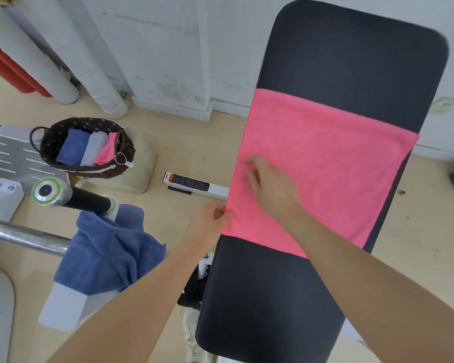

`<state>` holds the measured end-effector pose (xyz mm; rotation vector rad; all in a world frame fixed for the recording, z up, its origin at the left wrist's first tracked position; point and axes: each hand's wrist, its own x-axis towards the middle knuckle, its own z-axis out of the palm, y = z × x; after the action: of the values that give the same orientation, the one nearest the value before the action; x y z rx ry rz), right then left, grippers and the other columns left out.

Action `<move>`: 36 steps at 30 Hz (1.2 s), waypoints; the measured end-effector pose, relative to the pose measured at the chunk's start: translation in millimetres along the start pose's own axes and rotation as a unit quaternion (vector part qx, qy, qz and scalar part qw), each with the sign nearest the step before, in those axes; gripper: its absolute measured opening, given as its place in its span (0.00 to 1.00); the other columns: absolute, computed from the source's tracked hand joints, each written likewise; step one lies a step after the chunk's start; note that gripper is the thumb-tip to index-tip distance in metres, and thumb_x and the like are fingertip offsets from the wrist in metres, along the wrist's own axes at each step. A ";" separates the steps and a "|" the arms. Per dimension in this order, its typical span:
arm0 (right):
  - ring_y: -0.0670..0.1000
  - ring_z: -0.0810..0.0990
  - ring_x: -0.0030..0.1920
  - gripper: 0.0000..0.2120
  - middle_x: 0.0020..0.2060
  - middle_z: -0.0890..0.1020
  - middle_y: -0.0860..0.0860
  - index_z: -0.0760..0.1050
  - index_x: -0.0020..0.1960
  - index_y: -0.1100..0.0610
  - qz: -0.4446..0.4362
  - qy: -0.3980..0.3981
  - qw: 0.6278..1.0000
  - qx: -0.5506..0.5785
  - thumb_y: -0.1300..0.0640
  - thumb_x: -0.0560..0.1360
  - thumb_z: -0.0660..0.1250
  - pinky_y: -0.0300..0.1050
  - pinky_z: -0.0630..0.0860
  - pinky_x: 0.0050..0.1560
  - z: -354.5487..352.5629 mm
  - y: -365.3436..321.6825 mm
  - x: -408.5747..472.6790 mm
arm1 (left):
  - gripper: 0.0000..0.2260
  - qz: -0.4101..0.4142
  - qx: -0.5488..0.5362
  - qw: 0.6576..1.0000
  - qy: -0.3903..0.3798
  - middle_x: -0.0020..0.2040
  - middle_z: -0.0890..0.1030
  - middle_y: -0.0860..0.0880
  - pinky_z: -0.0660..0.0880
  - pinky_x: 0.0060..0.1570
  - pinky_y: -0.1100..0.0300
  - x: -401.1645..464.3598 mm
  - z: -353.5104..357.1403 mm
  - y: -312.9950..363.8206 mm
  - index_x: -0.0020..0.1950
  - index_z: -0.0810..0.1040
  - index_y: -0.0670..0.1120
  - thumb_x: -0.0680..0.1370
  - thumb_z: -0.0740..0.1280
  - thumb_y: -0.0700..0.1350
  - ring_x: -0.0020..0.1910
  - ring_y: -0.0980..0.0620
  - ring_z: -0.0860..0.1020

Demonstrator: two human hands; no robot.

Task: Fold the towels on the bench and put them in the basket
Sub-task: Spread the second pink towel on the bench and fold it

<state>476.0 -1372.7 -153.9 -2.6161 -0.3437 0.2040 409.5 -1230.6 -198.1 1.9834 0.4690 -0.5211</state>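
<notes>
A pink towel (325,163) lies spread flat across the black padded bench (351,53). My left hand (209,222) pinches the towel's near left edge at the bench's side. My right hand (270,183) rests on the left part of the towel with its fingers extended and slightly blurred. A dark woven basket (50,142) stands on the floor to the left, holding a folded blue, a grey and a pink towel. A crumpled blue towel (108,250) hangs over a white machine part at lower left.
A chrome bar (24,237) and a black roller with a green-ringed cap (46,191) jut out at left. White pipes (89,61) and a red one stand in the far corner. A beige cushion (139,166) lies under the basket. A wall socket (443,104) is at right.
</notes>
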 end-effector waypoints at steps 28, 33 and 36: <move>0.56 0.72 0.37 0.13 0.36 0.74 0.52 0.62 0.63 0.56 0.128 0.112 0.985 -0.008 0.56 0.80 0.54 0.47 0.66 0.34 -64.0 12.6 89.8 | 0.16 0.045 0.233 0.967 -0.096 0.30 0.74 0.57 0.64 0.31 0.71 19.4 -15.7 -5.4 0.35 0.70 0.49 0.82 0.55 0.50 0.29 0.62 0.71; 0.56 0.71 0.34 0.07 0.34 0.73 0.54 0.65 0.55 0.58 0.105 0.099 0.987 -0.074 0.57 0.80 0.52 0.45 0.62 0.31 -62.4 14.3 93.7 | 0.14 0.065 0.320 0.934 -0.143 0.31 0.71 0.57 0.65 0.30 0.71 22.5 -13.8 -7.8 0.42 0.71 0.46 0.82 0.53 0.50 0.30 0.60 0.69; 0.56 0.71 0.35 0.10 0.36 0.74 0.54 0.68 0.53 0.59 0.125 0.162 0.979 -0.024 0.56 0.81 0.51 0.45 0.61 0.31 -67.0 15.2 97.5 | 0.18 0.067 0.339 0.929 -0.132 0.32 0.73 0.55 0.68 0.35 0.65 24.2 -20.6 -11.8 0.41 0.74 0.46 0.82 0.51 0.52 0.32 0.55 0.72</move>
<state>586.2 -1388.7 -111.0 -2.6769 0.0945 -0.1501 426.7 -1204.5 -211.3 2.5221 -0.0387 -0.9404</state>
